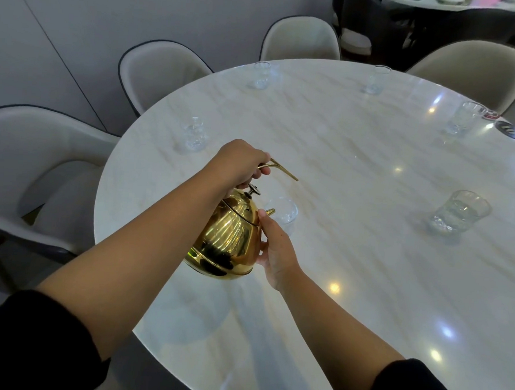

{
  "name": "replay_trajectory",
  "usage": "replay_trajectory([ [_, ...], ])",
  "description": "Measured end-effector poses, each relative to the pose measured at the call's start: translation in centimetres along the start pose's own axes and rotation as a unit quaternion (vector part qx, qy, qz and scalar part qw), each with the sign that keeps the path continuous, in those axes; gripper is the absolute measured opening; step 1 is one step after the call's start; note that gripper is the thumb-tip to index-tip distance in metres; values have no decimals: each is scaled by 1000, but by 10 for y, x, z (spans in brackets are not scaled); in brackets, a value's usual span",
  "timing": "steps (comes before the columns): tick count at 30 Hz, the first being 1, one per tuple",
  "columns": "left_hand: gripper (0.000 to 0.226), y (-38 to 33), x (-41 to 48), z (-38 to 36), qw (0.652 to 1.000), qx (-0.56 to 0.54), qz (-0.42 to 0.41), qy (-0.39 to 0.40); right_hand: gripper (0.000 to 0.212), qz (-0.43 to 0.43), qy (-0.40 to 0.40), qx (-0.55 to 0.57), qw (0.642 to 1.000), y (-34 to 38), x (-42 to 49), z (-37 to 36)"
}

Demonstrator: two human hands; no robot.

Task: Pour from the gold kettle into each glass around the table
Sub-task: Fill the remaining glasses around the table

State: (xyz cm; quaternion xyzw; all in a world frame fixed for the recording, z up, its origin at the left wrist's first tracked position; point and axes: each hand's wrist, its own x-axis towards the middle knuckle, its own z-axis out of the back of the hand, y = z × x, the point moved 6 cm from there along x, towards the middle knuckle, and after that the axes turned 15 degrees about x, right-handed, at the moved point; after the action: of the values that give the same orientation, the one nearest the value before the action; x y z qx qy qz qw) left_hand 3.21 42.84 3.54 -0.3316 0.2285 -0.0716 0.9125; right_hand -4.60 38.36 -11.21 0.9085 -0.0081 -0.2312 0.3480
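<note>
The gold kettle (229, 238) hangs tilted above the round marble table (357, 176), its spout over a clear glass (283, 214) near the table's left edge. My left hand (241, 163) grips the kettle's thin gold handle from above. My right hand (274, 250) presses against the kettle's right side below the spout. Other glasses stand around the table: one at the left (193, 135), two at the far edge (262, 74) (376, 80), and two on the right (464, 118) (458, 214) that hold water.
Beige upholstered chairs ring the table, at the left (26, 162), back left (158, 68), back (302, 40) and back right (472, 69). A dark round coaster (509, 131) lies at the right rim. Another set table stands at the far top right (443, 1).
</note>
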Motion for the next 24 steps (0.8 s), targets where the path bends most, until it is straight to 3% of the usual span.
replay_trajectory([
  [24,33,-1,0,2,1000,6,-6,-1,13,-1,-6,11,1000,0,4,3],
])
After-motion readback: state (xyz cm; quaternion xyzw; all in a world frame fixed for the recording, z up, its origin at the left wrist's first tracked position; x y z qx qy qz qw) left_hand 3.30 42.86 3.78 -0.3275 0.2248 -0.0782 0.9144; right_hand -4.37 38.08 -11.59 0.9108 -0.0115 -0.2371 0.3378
